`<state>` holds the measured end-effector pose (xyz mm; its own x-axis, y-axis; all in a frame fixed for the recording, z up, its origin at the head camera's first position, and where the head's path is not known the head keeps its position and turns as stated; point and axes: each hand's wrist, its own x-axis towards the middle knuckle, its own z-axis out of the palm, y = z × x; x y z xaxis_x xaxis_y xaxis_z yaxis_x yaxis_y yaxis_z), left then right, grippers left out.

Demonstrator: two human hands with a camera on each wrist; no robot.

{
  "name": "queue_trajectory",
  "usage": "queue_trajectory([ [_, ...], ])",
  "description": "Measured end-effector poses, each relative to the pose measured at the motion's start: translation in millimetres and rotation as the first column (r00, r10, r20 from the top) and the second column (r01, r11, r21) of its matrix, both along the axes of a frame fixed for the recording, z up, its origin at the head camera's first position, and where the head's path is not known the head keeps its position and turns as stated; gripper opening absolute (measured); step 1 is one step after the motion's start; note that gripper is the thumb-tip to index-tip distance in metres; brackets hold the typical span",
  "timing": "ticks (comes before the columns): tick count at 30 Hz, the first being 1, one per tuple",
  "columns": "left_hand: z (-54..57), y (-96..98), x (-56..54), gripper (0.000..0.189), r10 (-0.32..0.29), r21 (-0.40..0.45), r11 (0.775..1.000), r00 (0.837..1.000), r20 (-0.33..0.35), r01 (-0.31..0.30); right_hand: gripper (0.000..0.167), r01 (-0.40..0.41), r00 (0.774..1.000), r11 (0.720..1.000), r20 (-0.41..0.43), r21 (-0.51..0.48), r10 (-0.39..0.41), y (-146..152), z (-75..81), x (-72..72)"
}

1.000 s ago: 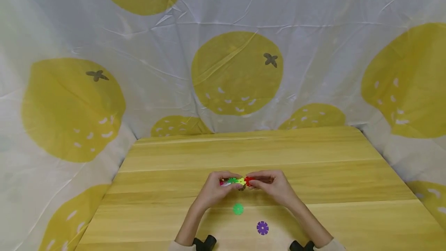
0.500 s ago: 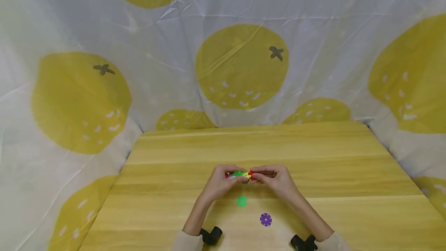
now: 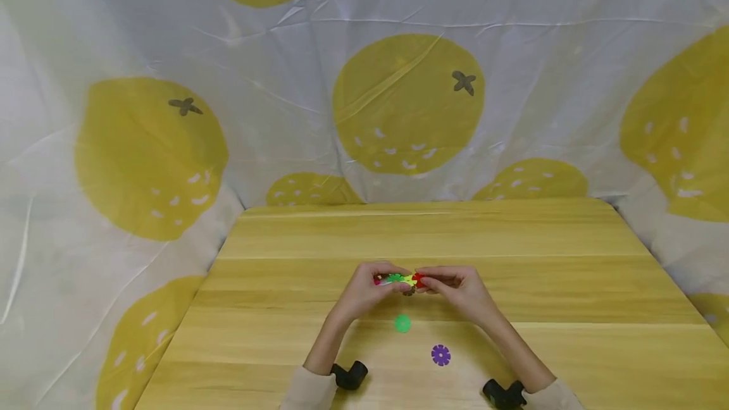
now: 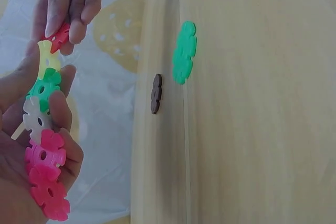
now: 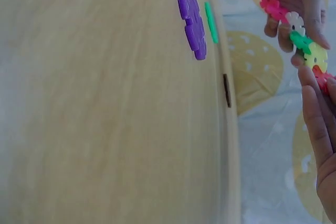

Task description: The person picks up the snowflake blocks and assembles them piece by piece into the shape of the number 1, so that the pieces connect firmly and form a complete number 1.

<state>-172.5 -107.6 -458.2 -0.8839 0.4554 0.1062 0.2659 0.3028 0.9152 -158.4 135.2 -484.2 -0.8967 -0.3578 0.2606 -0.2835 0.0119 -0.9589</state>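
A chain of interlocked notched plastic discs runs between my hands above the table. My left hand (image 3: 364, 290) holds it along the fingers and pinches near the yellow disc (image 4: 48, 59). Down from there, the left wrist view shows a green disc (image 4: 51, 80), a white disc (image 4: 34, 114) and two pink discs (image 4: 47, 203). At the other end, a red disc (image 4: 59, 38) meets the yellow one, pinched by thumb and fingers of my right hand (image 3: 469, 293), which partly hide it.
On the wooden table (image 3: 285, 321) lie a loose green disc (image 3: 402, 323), a purple disc (image 3: 441, 355) nearer to me, and a brown disc (image 4: 156, 94) below the hands. Black devices (image 3: 350, 375) sit at both wrists. A lemon-print cloth (image 3: 285, 100) hangs behind the table.
The head view has tilted and turned a little, so the whole scene sits higher and further right. Both hands keep their hold on the chain; the loose discs stay put.
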Motion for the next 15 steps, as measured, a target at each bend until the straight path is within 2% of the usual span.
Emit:
queue_trajectory([
  [7, -1.9, 4.0, 1.3, 0.019, -0.007, 0.040, 0.999, 1.000, -0.016, 0.008, 0.024, 0.013, 0.999, 1.000, -0.028, -0.026, -0.014, -2.6, 1.0, 2.1],
  [12, -3.0, 4.4, 0.8, 0.018, -0.005, 0.035, 0.999, 1.000, -0.002, 0.005, 0.024, 0.031, 0.999, 0.999, -0.019, -0.017, -0.031, -3.5, 1.3, 3.1],
  [15, -3.0, 0.9, 1.3, 0.018, 0.006, 0.014, 1.000, 1.000, 0.001, -0.006, 0.028, 0.010, 1.000, 1.000, -0.011, -0.002, -0.010, -4.5, 1.3, 2.9],
])
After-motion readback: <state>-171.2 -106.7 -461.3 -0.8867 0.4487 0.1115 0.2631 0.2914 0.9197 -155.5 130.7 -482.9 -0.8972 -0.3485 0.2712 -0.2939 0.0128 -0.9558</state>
